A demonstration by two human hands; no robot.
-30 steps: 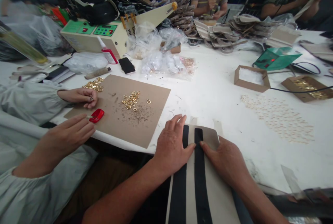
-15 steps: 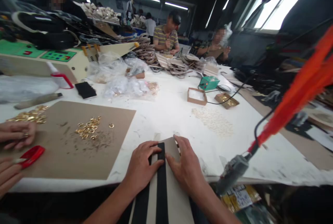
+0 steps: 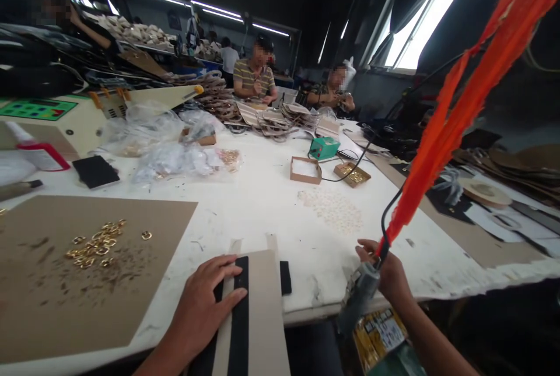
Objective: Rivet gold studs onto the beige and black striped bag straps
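Observation:
My left hand [image 3: 212, 300] lies on a beige board [image 3: 265, 306] with black strips, its fingers spread and the tips on the black strip [image 3: 238, 312]. The board sticks out over the table's front edge toward me. A short dark piece [image 3: 285, 277] shows at the board's right side. My right hand [image 3: 387, 268] is at the grey tool [image 3: 361, 291] that hangs under red-orange strands [image 3: 455, 113]. It is partly behind the tool and the cord, so whether its fingers grip the tool is unclear.
Gold rings [image 3: 98, 245] lie on a brown sheet [image 3: 161, 224] at the left. Farther back are plastic bags [image 3: 175, 160], a small carton [image 3: 305, 170], a carton of gold pieces [image 3: 352, 174] and a green box [image 3: 324, 148]. Several people work behind the table.
My right hand has left the board and moved right to the hanging tool. My left hand stays on the board. The view has turned right, and the neighbour's hands at the left are out of view.

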